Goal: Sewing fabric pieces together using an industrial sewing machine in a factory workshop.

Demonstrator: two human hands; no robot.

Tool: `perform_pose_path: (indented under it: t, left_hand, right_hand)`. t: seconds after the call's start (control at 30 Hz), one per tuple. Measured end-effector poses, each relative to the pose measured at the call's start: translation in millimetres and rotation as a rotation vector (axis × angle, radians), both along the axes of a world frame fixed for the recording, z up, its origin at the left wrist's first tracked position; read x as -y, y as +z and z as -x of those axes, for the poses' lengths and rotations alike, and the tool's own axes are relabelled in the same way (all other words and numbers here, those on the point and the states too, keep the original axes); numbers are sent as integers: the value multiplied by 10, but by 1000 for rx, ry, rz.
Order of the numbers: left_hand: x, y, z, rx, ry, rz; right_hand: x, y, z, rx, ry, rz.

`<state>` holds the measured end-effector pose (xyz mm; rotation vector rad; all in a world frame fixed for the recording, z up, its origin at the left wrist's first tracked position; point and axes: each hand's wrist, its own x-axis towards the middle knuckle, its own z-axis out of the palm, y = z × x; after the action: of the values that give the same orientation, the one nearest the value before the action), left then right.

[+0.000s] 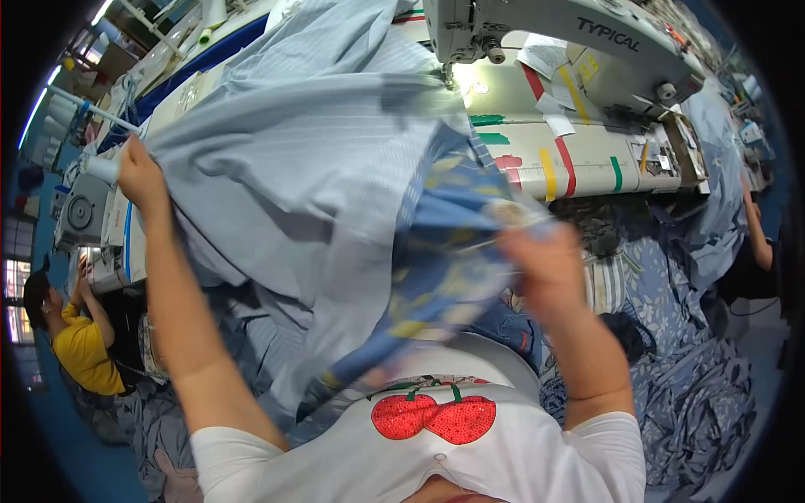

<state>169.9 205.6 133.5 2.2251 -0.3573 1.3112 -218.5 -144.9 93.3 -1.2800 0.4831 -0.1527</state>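
A large sheet of light blue striped fabric (277,168) is spread between my arms, draping from the sewing table down to my lap. At its upper left edge my left hand (141,172) is closed on the cloth. On the other side my right hand (545,264), smeared by motion, appears to grip a darker blue patterned part (449,226) with yellow and white shapes. That part borders the striped cloth along a seam. Beyond the fabric stands a sewing machine (579,38); the cloth reaches its needle area (449,77), where a lamp glows.
Coloured tape strips (547,173) mark the machine table, with a small tray (658,159) at its right. Heaps of patterned fabric (688,402) lie at lower right. A person in a yellow top (88,356) works at left; another person's arm (757,226) shows at far right.
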Motion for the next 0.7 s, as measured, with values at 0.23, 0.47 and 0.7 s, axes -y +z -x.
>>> perform_pose_path:
  t: [0.23,0.47,0.7]
  left_hand:
    - [579,953,-754,55,33,-395]
    - [748,-173,-575,-113,43,-661]
    - [1389,-562,2450,-847,-940,-542]
  right_hand:
    - [254,-633,551,-393,99,203]
    - [-658,-1743,139,44,36,183]
    - [-244,-1551,-380,-161,-185,158]
